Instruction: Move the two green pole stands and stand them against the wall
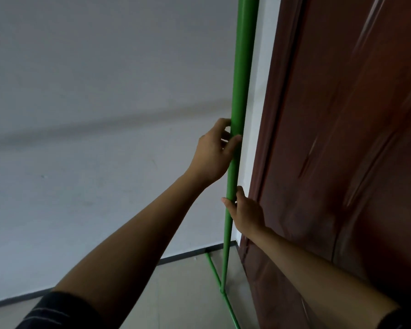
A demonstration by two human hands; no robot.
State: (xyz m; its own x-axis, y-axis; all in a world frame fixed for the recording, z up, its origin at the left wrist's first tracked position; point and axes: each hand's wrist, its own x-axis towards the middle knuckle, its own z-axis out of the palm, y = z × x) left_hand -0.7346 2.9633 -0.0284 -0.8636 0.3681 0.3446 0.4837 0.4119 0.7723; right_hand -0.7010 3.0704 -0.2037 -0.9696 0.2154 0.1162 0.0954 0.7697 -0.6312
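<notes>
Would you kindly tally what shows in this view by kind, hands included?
Green pole stand with a floor crossbar: 1
Bare hands gripping it, left hand and right hand: 2
Reddish-brown wooden door: 1
Total: 4

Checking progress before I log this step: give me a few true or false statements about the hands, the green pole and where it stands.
1. Both hands grip the green pole stand. True.
2. The right hand holds higher than the left hand. False: the left hand is the upper one.
3. The pole lies flat on the floor. False: it stands upright, with its base bar on the floor.
4. A brown door is right of the pole. True.
5. A second green stand is visible. False: only one shows.
</notes>
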